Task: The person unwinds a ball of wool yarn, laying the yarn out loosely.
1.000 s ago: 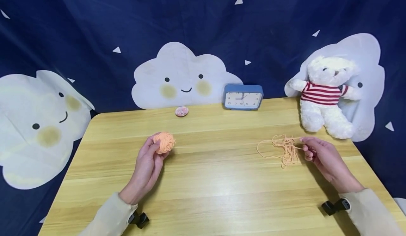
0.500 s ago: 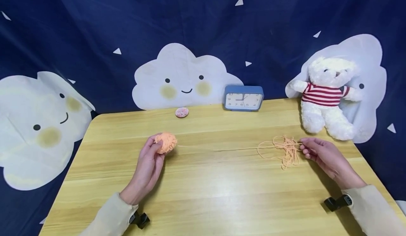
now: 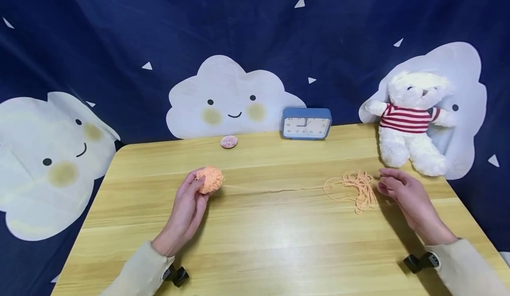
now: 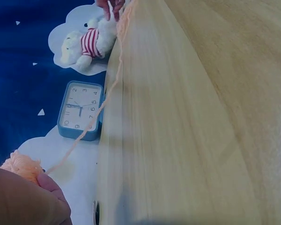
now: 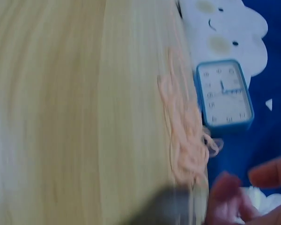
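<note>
The left hand (image 3: 187, 207) pinches the orange yarn ball (image 3: 210, 179) between thumb and fingertips, just above the tabletop (image 3: 255, 243). A single strand (image 3: 275, 190) runs from the ball across to the loose yarn tangle (image 3: 354, 187) lying right of centre. The right hand (image 3: 402, 194) rests just beside the tangle, fingers relaxed and holding nothing. The yarn appears light, soft and easily snagged; the strand end is the likely place to take hold.

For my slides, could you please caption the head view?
Left hand holds a yarn ball; its strand runs to loose yarn beside the open right hand.
</note>
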A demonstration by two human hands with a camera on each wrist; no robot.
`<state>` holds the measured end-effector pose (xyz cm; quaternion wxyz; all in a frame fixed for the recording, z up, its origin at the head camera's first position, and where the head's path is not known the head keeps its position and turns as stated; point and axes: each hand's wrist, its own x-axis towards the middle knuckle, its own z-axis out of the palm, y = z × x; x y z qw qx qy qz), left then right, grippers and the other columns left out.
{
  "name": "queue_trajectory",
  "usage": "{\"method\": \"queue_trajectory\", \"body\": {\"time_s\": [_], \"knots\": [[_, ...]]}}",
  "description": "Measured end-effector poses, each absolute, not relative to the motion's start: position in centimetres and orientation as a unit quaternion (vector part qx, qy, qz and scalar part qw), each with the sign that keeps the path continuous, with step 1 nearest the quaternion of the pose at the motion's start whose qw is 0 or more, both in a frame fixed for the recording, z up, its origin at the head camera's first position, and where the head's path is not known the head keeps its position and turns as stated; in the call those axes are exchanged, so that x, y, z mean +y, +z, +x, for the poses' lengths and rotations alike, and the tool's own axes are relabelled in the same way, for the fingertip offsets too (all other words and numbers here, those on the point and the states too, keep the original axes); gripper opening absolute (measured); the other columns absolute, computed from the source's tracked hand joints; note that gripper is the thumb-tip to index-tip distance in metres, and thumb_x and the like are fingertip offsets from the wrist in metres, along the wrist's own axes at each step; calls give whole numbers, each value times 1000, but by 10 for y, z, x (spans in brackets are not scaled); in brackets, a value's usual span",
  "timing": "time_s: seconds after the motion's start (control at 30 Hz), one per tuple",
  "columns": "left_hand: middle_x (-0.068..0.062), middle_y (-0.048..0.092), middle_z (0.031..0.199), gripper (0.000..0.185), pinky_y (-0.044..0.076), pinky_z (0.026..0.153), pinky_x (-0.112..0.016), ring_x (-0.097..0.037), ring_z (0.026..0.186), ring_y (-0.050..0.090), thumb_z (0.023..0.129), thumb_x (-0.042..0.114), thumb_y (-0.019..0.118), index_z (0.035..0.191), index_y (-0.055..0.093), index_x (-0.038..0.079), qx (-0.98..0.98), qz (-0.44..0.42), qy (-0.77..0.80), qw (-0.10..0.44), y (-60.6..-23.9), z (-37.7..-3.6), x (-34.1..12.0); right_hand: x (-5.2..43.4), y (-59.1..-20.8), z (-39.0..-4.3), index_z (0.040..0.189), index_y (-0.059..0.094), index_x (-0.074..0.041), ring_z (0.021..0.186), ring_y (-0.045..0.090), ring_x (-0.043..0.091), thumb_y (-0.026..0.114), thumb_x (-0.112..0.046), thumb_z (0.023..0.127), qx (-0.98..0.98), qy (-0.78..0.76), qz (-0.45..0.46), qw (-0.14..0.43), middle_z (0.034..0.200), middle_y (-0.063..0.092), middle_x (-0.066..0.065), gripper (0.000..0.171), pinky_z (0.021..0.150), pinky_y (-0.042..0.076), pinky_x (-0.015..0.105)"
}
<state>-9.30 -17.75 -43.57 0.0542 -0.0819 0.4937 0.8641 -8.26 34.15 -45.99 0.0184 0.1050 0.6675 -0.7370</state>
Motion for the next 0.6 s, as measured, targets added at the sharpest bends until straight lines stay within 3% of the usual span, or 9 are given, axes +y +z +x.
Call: {"method": "queue_trajectory", "body": {"time_s": [0.1,0.2,0.37,0.47,0.6], "knots": [[-16,38,157,34,41,120,-32,-22,147,42,116,1,30,148,37,-7,496,-80,863,60,-434,-93,-177,328,-456,-79,109,76,-19,89,69,5,58,-1,111,634,-763,126,-27,106,69,-10,26,77,59,18],[-16,38,157,35,44,118,-32,-22,145,44,116,1,29,149,37,-6,492,-76,865,63,-435,-93,-179,312,-453,-78,108,77,-12,83,65,7,57,1,111,586,-800,119,-46,100,69,-5,24,71,58,18],[-16,41,155,36,49,107,-32,-22,137,48,114,1,28,147,39,-7,486,-60,869,65,-435,-92,-179,282,-451,-77,115,75,-6,79,64,10,57,-2,112,564,-822,74,21,99,69,2,19,71,60,23],[-16,42,154,35,50,106,-31,-21,136,49,114,1,28,146,40,-6,486,-56,870,66,-434,-93,-178,263,-448,-81,125,69,-1,86,67,13,55,-5,113,598,-796,50,76,110,72,5,19,78,61,27],[-16,42,151,33,51,101,-29,-20,129,51,115,2,29,146,40,-5,482,-60,871,75,-432,-93,-176,236,-445,-90,142,56,10,100,69,19,55,-10,112,678,-720,21,143,132,70,15,35,86,61,29]]}}
